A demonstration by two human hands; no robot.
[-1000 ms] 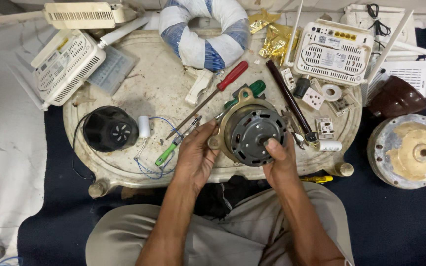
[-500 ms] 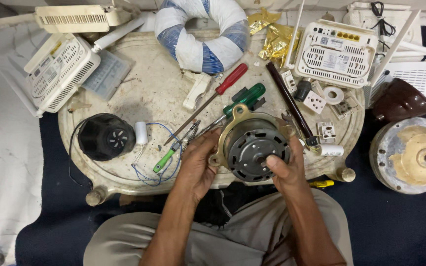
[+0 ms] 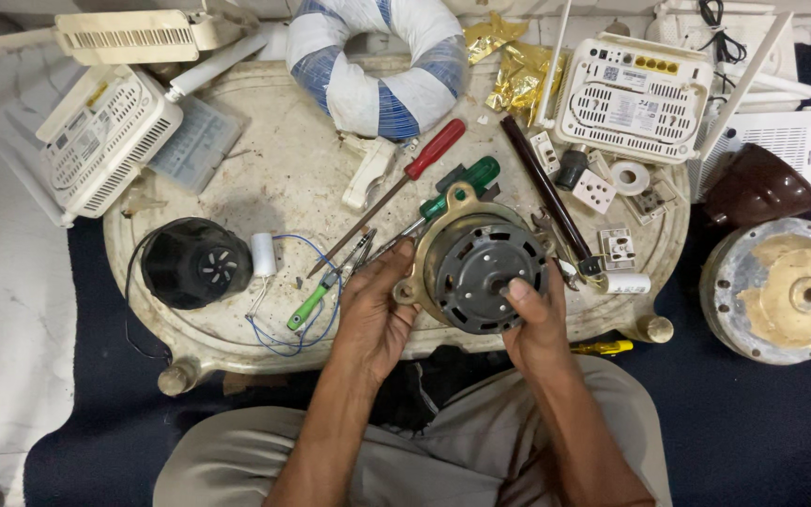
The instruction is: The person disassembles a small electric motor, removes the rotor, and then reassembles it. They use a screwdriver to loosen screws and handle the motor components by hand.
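A round electric motor (image 3: 473,263) with a brass-coloured housing and a dark ribbed face sits at the near edge of a worn cream tray table (image 3: 274,183). My left hand (image 3: 373,314) grips its left side at the mounting lug. My right hand (image 3: 535,324) holds its right side, thumb pressed on the dark face near the centre shaft. Just left of the motor lie a red-handled screwdriver (image 3: 410,178), a green-handled screwdriver (image 3: 457,186) and a small green tester (image 3: 312,302).
A black fan motor (image 3: 194,263) with a white capacitor and blue wires lies at the left. A blue-and-white cloth ring (image 3: 377,61), white routers (image 3: 631,89), wall sockets, a tape roll and a dark rod (image 3: 546,192) crowd the back and right. A metal drum (image 3: 781,286) stands on the floor, right.
The motor and both hands have shifted slightly nearer and rightward in view. My right thumb now rests on the motor's dark face near the shaft.
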